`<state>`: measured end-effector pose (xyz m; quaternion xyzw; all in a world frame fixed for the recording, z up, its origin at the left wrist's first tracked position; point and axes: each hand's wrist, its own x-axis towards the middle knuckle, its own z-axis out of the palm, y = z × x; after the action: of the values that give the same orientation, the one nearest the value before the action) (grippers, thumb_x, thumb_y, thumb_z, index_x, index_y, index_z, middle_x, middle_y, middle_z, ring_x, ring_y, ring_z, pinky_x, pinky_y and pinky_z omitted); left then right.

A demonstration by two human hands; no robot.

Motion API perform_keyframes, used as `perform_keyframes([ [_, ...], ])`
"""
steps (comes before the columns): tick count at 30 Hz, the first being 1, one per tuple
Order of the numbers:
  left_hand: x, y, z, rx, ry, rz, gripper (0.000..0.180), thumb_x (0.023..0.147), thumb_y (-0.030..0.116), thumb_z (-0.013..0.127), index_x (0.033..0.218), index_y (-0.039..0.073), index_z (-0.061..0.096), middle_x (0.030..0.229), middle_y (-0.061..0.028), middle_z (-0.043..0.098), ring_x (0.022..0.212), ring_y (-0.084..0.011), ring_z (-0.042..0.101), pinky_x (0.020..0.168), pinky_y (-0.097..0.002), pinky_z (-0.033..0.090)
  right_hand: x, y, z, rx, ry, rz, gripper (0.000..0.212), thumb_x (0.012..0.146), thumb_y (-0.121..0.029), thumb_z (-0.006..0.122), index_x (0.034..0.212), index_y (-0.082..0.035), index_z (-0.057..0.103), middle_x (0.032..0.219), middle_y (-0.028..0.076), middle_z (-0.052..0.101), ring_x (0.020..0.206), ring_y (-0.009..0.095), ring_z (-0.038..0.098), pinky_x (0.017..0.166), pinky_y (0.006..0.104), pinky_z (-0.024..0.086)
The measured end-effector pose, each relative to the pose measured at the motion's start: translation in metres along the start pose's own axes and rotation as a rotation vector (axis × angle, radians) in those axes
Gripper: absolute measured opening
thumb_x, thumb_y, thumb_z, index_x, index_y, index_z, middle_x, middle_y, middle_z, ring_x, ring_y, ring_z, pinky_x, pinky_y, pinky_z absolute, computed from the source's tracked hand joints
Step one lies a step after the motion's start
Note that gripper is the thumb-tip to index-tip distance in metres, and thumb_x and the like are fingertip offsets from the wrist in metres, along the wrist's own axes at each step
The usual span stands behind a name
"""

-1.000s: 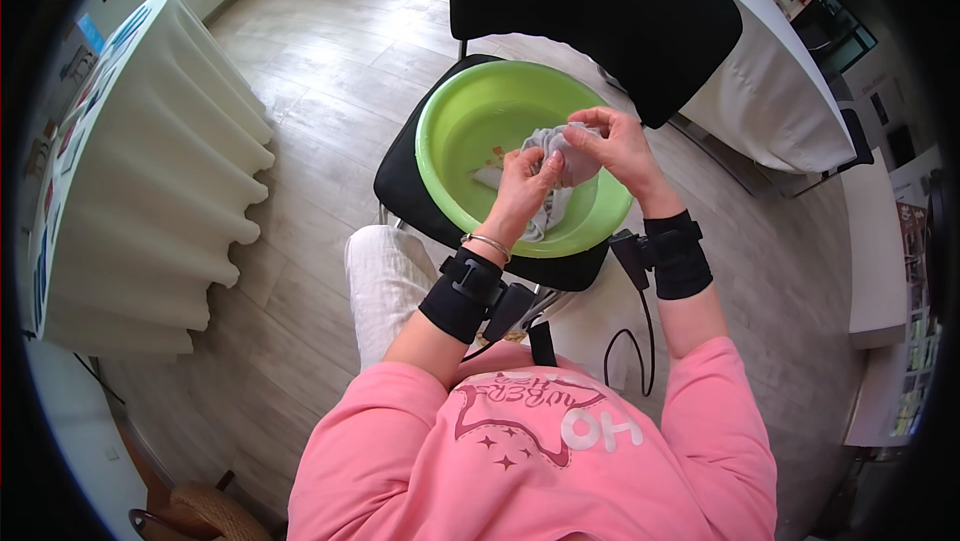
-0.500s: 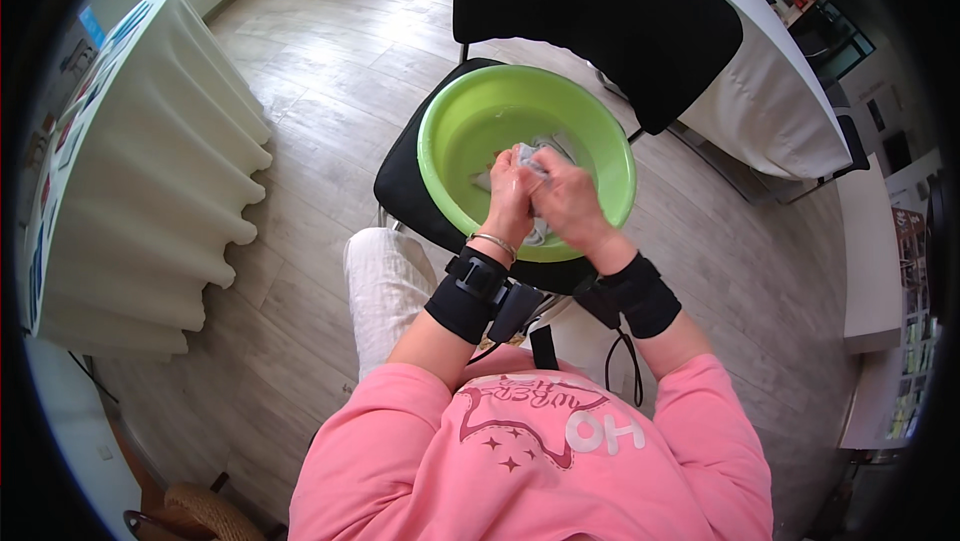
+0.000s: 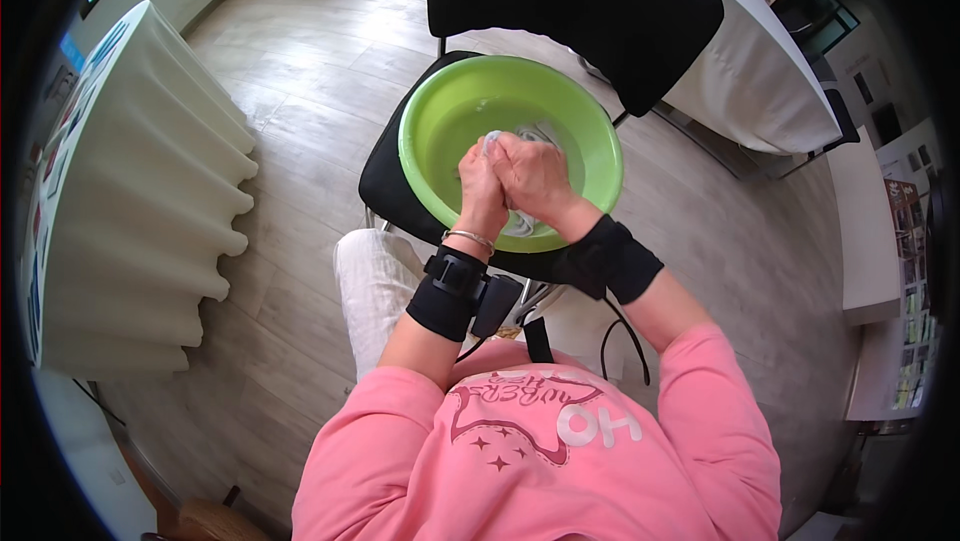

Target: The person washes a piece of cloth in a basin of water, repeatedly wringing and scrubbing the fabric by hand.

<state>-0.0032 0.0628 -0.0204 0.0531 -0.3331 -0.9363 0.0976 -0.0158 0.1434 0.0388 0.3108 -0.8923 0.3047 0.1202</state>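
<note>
"Cream floor-length cloth (image 3: 150, 221) hangs in folds at the far left. What does it cover?"

"A table with a curved edge, flat items lying along its top. Next come a leg in whitish trousers (image 3: 375, 266) and a black chair with metal legs (image 3: 385, 176)."

"And on the chair's seat?"

"A round, light-green basin (image 3: 425, 131) with a smooth, broad rim."

"How do the person's hands stand?"

"The left hand (image 3: 482, 189), a silvery bangle (image 3: 468, 237) at its wrist, is closed and pressed against the right hand (image 3: 535, 179), which folds tightly over it. Together they grip a bunched, pale grey cloth (image 3: 492, 140); only a small tuft shows at the top of the fists."

"Where exactly is that cloth?"

"Above the inside of the basin, near its middle. More pale fabric (image 3: 522, 223) lies in the basin, partly hidden by the hands; it is impossible to tell whether it is the same piece."

"What is on the forearms?"

"Wide black wraps (image 3: 622, 259), one just behind each wrist."

"And farther right?"

"A white-draped table (image 3: 760, 91), then a pale counter (image 3: 865, 231) near the edge of view."
</note>
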Motion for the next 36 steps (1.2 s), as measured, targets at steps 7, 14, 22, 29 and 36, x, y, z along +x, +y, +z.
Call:
perform_keyframes([
  [7,0.001,-0.002,0.013,0.165,0.022,-0.016,0.027,0.092,0.026,0.041,0.095,0.002,0.054,0.084,-0.0053,0.057,0.072,-0.0135,0.056,0.063,-0.0279,0.048,0.007,0.059,-0.007,0.133,-0.104,0.317,0.04,0.089,-0.036,0.039,0.075,-0.001,0.054,0.063,0.019,0.058,0.053,0.031,0.059,0.052,0.0409,0.047],
  [14,-0.002,0.009,0.011,0.147,0.051,-0.166,0.033,0.09,0.036,0.047,0.086,0.004,0.056,0.074,-0.0032,0.055,0.062,-0.0118,0.053,0.053,-0.0255,0.045,-0.011,0.051,0.006,0.379,0.039,0.277,0.046,0.088,-0.042,0.043,0.069,0.0,0.053,0.061,0.018,0.056,0.052,0.03,0.057,0.051,0.0381,0.045],
  [22,-0.001,0.003,0.002,0.171,0.008,-0.047,0.032,0.091,0.031,0.043,0.084,0.002,0.054,0.072,-0.0033,0.054,0.062,-0.0118,0.052,0.052,-0.0249,0.043,-0.005,0.006,0.002,0.018,0.049,0.073,0.04,0.086,-0.038,0.045,0.072,-0.002,0.056,0.066,0.019,0.058,0.064,0.036,0.057,0.061,0.0425,0.045],
  [29,-0.003,0.001,0.01,0.317,0.179,-0.01,0.031,0.09,0.031,0.045,0.082,0.003,0.055,0.073,-0.0027,0.055,0.062,-0.0123,0.051,0.055,-0.0264,0.042,0.014,0.041,-0.012,0.024,0.087,0.102,0.041,0.087,-0.036,0.044,0.067,-0.003,0.057,0.065,0.018,0.059,0.064,0.035,0.058,0.06,0.0424,0.045],
  [36,0.012,0.008,-0.006,-0.127,-0.026,-0.414,0.041,0.089,0.037,0.044,0.114,0.005,0.048,0.107,-0.0089,0.055,0.094,-0.0216,0.056,0.077,-0.034,0.049,0.014,0.033,-0.019,0.516,0.13,0.282,0.028,0.085,-0.028,0.052,0.083,-0.002,0.058,0.074,0.016,0.061,0.07,0.031,0.06,0.063,0.0373,0.046],
])
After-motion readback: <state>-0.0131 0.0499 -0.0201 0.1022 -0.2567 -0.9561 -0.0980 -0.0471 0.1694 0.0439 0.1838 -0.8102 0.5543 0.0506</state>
